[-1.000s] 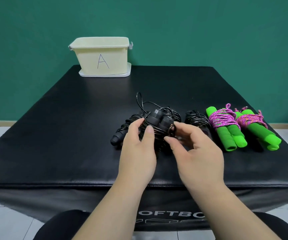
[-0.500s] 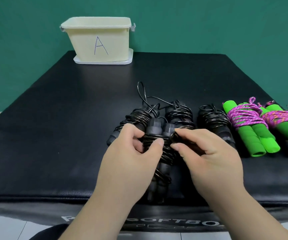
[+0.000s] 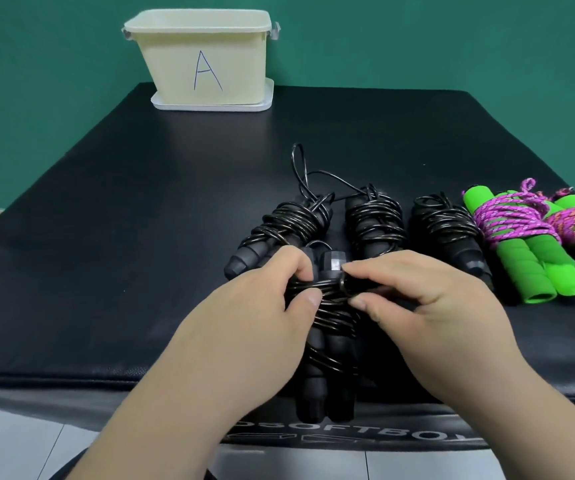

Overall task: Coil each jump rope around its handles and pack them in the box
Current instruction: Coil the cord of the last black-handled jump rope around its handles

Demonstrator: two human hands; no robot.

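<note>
Black mat (image 3: 123,254) bears five coiled ropes (image 3: 376,220) short of the box (image 3: 203,57); left hand (image 3: 244,327) grips a sixth bundle (image 3: 331,341), right hand (image 3: 435,317) pinches its last loop (image 3: 343,285)

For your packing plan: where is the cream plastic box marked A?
Head view: the cream plastic box marked A stands upper left, at the black padded table's far edge, before the green wall.

box (image 3: 206,57) stands far behind the coiled ropes (image 3: 376,220) on the table (image 3: 106,237).
</note>
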